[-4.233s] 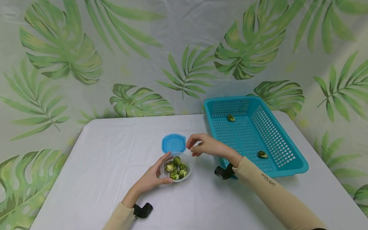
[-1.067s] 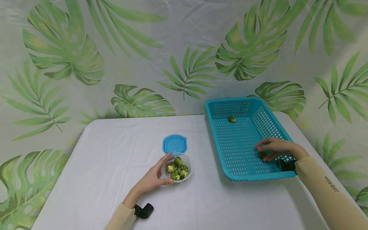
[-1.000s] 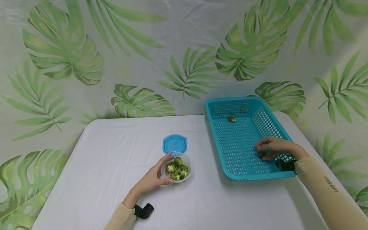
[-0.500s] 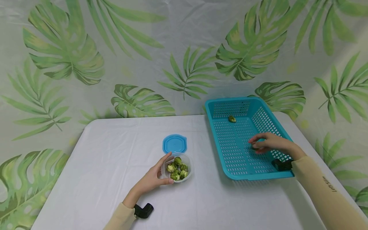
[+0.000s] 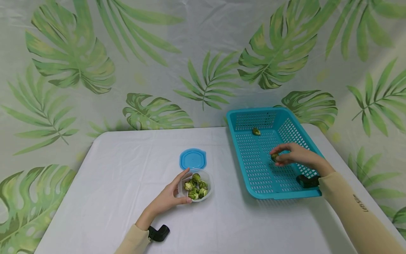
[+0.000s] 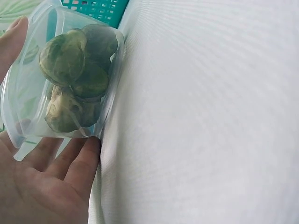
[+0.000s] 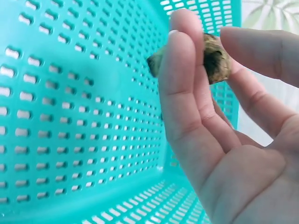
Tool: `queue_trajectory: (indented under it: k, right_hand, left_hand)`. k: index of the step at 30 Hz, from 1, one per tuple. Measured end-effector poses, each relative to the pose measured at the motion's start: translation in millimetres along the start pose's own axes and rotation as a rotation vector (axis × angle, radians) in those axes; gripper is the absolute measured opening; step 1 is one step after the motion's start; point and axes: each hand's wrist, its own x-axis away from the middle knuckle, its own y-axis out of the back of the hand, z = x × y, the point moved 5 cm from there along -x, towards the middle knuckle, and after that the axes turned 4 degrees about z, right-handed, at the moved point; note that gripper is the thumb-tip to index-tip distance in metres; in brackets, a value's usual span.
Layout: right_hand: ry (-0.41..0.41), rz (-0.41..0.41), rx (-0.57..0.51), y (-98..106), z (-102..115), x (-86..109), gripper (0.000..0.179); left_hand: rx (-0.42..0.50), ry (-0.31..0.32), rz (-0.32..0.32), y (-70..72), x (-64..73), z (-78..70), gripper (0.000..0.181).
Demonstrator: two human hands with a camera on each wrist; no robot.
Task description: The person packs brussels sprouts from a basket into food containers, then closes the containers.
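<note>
With thumb and fingers around its side, my left hand (image 5: 166, 197) holds a small clear plastic container (image 5: 207, 175) standing on the table. Several Brussels sprouts (image 5: 202, 192) sit inside it, seen through the wall in the left wrist view. My right hand (image 5: 298, 156) is over the teal perforated basket (image 5: 259, 173), pinching one Brussels sprout (image 7: 216, 60) between thumb and fingers, raised off the basket floor. The fingers partly hide this sprout. Another sprout (image 5: 256, 131) lies near the basket's back left corner.
A blue lid (image 5: 192, 158) lies flat just behind the container. The white-covered table (image 5: 133, 158) ends at a leaf-print backdrop (image 5: 158, 109). The basket's raised walls surround the right hand's area. Black cameras (image 5: 159, 233) are strapped at both wrists.
My right hand came from beside the container into the basket, took hold of the front sprout and now lifts it up and leftward. The left hand stays on the container.
</note>
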Motion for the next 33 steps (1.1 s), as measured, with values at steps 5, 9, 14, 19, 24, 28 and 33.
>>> queue_trajectory:
  k: [5,9,14,19,24,28,33]
  right_hand:
    - [0.06,-0.008,0.026,-3,7,-4.0,0.033]
    - [0.095,-0.01,0.044,-7,14,-6.6,0.03]
    - [0.122,-0.014,0.054,-12,26,-8.0,0.03]
    - [0.148,0.002,0.022,-19,36,-10.4,0.031]
    - [0.204,0.033,0.033,-28,48,-11.6,0.028]
    - [0.24,0.059,0.043,-35,60,-11.9,0.028]
    - [0.273,0.072,0.065,-44,74,-13.5,0.026]
  left_hand:
    - [-0.006,0.005,0.001,-0.3,0.4,0.8,0.094]
    - [-0.011,-0.001,0.003,-0.1,0.6,1.3,0.093]
    - [-0.001,-0.002,0.001,0.1,0.3,0.5,0.092]
    - [-0.004,0.003,-0.003,0.2,0.1,-0.4,0.092]
    - [-0.009,0.01,-0.004,0.3,0.0,0.7,0.092]
    - [-0.007,0.007,-0.004,0.4,0.2,0.9,0.092]
    - [-0.007,0.004,-0.003,0.2,0.5,-1.1,0.092]
